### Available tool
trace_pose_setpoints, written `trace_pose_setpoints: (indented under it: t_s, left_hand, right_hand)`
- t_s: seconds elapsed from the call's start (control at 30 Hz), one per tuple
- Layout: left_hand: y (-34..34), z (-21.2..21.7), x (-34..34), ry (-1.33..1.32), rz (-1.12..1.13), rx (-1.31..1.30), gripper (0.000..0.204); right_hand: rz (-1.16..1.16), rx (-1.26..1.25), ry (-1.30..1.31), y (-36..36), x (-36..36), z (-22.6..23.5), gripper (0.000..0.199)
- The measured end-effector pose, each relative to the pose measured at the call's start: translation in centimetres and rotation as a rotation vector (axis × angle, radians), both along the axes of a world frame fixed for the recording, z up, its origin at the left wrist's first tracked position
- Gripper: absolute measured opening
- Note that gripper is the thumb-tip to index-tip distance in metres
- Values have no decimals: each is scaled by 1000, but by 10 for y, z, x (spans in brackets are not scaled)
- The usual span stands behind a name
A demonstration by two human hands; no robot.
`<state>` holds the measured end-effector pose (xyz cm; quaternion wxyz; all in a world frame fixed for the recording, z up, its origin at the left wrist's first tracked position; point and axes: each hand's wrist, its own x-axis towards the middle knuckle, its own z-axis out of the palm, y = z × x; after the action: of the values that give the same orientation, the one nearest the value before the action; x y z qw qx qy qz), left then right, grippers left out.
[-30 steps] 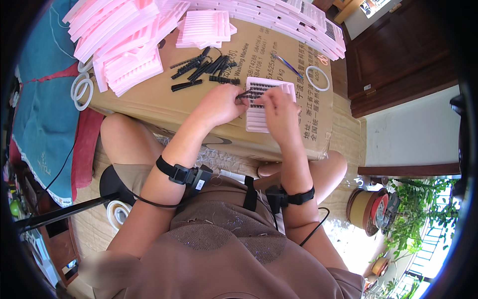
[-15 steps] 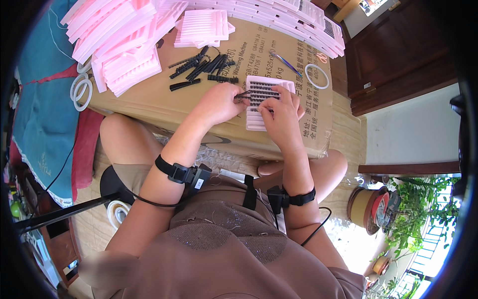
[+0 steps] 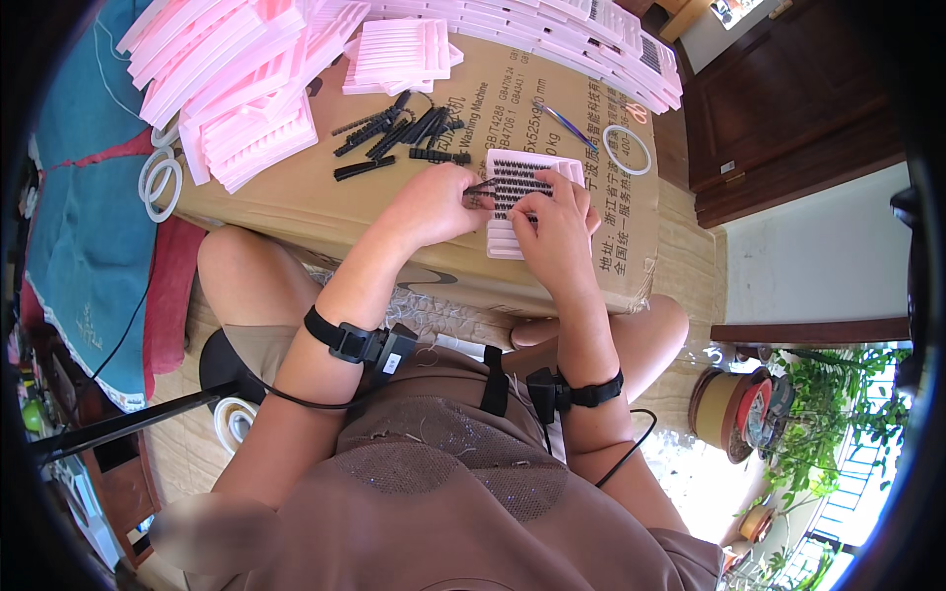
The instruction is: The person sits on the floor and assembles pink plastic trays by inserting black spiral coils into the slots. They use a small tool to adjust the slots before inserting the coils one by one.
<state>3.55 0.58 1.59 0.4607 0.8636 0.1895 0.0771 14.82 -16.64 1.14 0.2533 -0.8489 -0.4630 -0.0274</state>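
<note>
A pink ridged tray (image 3: 506, 241) lies on the cardboard box in front of me, with several black rows of false lashes (image 3: 517, 182) across its upper part. The lower ridges are bare. At the tray's left edge, my left hand (image 3: 445, 202) is closed, black lash strips (image 3: 479, 191) pinched between thumb and fingers. My right hand (image 3: 558, 222) reaches over the tray's right side. Its thumb and forefinger are pinched together at the lower rows, apparently on a lash strip, and another fingertip rests on a higher row. The fingers partly hide the rows.
More dark strips (image 3: 394, 133) lie loose beyond my left hand. Stacks of pink trays (image 3: 227, 69) fill the far left and a long row (image 3: 552, 34) the back. Tweezers (image 3: 572, 128) and a white ring (image 3: 627, 150) lie to the right on the cardboard box (image 3: 434, 271).
Both hands stay almost in place at the tray. Only slight finger shifts show; the strips in my left hand and the lash rows look the same.
</note>
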Motion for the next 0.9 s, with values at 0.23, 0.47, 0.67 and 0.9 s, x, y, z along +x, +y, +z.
trace_pose_setpoints:
  t_s: [0.23,0.47,0.67,0.9]
  left_hand:
    - [-12,9,6,13,62,238,28]
    - [-11,8,10,1,53,257,28]
    - [-10,8,9,13,53,193,26]
    - [-11,10,8,22,57,187,26]
  right_hand:
    - [-12,7,-7,1,-1,-1,11]
    - [-90,1,65,-21,16,11,17]
    - [-98,14,49,-23,23,9,16]
    - [-122,-63,16,-16,21,15,14]
